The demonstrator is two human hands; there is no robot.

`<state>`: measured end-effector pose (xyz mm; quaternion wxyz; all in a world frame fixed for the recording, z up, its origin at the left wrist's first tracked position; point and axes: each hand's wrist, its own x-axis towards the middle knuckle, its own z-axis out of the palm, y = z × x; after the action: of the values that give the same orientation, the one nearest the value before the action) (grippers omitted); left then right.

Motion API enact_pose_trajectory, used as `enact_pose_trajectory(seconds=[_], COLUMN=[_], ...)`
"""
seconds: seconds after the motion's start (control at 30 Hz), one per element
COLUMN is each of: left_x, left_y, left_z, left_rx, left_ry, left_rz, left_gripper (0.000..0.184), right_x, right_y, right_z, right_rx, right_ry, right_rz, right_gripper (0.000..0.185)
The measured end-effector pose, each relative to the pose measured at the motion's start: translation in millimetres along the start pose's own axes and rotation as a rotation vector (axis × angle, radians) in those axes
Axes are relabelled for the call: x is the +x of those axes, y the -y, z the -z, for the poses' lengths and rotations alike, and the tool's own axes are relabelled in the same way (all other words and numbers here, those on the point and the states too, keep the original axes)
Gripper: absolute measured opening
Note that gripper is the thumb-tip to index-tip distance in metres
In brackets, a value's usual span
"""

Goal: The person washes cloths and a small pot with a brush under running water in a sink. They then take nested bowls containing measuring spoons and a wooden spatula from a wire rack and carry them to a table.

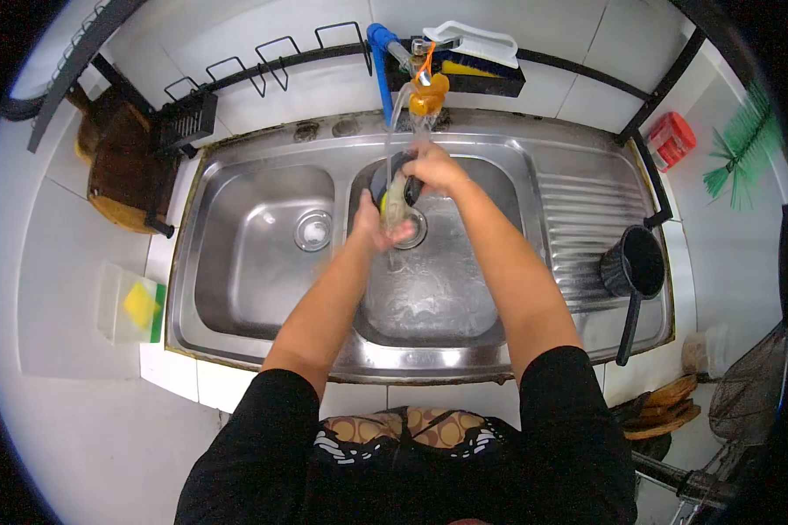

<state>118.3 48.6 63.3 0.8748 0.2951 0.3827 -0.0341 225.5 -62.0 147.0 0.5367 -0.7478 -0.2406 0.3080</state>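
Both my hands are over the right basin of the steel sink, in running water. My right hand grips a dark, rounded item from above, fingers curled round its edge. Low on the left, my left hand cups the same item, thumb up and fingers reaching beneath it. A pale, partly see-through patch and a bit of yellow show between the hands. Motion and water blur the item, so its kind is unclear. Water falls on it from the tap, which has an orange body.
The left basin adjoins. A black long-handled dipper stands on the ridged drainboard. A black rack behind holds a white-handled brush. A yellow sponge sits left, a red-lidded jar right.
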Motion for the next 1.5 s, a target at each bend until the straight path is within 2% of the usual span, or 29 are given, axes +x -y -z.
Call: enact_pose_trajectory(seconds=[0.03, 0.13, 0.23, 0.27, 0.37, 0.4, 0.5, 0.53, 0.63, 0.67, 0.73, 0.77, 0.8, 0.87, 1.0, 1.13, 1.23, 1.27, 1.37, 1.4, 1.5], left_x=[0, -11, -24, -22, -24, -25, -10, -7, -22, 0, -34, -30, -27, 31, -10, -49, -47, -31, -21, -20, -14], left_y=[6, 9, 3, 4, -1, -3, -3, -5, -8, -9, -9, -8, -6, -2, 1, -2, 3, 2, 5, 5, 0], left_z=[0, -10, -23, -24, -37, -42, -55, -63, -92, -83, -100, -97, -94, -54, -20, -2, -3, 6, 0, 1, -21], left_rx=[0.004, -0.235, -0.314, -0.320, -0.354, -0.439, -0.412, -0.406, -0.468, -0.540, -0.539, -0.516, -0.493, -0.400, -0.217, -0.357, -0.008, 0.173, 0.517, 0.276, -0.184], left_ry=[0.014, 0.194, 0.231, 0.338, 0.270, 0.302, 0.410, 0.327, 0.113, 0.208, 0.075, 0.087, 0.099, 0.280, 0.502, 0.622, 0.399, 0.541, 0.484, 0.661, 0.520], left_rz=[0.102, 0.198, 0.055, -0.056, -0.142, -0.115, -0.215, -0.254, -0.352, -0.305, -0.249, -0.277, -0.305, -0.477, -0.506, -0.173, -0.065, 0.022, 0.189, 0.246, 0.300], left_gripper=[0.075, 0.078, 0.078, 0.072, 0.064, 0.054, 0.052, 0.050, 0.050, 0.049, 0.047, 0.045, 0.044, 0.041, 0.042, 0.048, 0.050, 0.056, 0.063, 0.069, 0.071], right_x=[-2, -11, -23, -31, -49, -51, -67, -72, -82, -73, -75, -74, -66, -58, -33, -17, -5, -2, -7, -9, -16], right_y=[4, 10, 1, -1, -13, -17, -26, -33, -54, -68, -64, -63, -68, -65, -49, -11, 12, 19, 43, 47, 41], right_z=[-3, -4, -2, 2, 12, 15, 24, 26, 20, 12, -2, -7, -10, -7, 12, 22, 18, 16, 13, 12, 11], right_rx=[-0.094, -0.472, -0.330, -0.243, -0.087, 0.112, 0.547, 0.722, 1.230, 1.210, 1.353, 1.420, 1.447, 1.375, 0.985, 0.600, 0.330, 0.190, -0.276, -0.439, -0.441], right_ry=[-0.048, -0.052, 0.028, 0.080, 0.070, 0.120, 0.044, 0.084, 0.173, 0.074, -0.026, -0.078, -0.063, -0.105, -0.083, 0.113, 0.260, 0.269, 0.270, 0.264, 0.191], right_rz=[0.062, 0.347, 0.504, 0.422, 0.535, 0.513, 0.447, 0.363, 0.414, 0.478, 0.253, 0.135, 0.136, 0.087, 0.080, 0.106, 0.115, 0.150, 0.301, 0.360, 0.510], right_gripper=[0.039, 0.042, 0.040, 0.040, 0.044, 0.050, 0.059, 0.064, 0.066, 0.060, 0.055, 0.052, 0.047, 0.043, 0.036, 0.034, 0.034, 0.033, 0.033, 0.033, 0.035])
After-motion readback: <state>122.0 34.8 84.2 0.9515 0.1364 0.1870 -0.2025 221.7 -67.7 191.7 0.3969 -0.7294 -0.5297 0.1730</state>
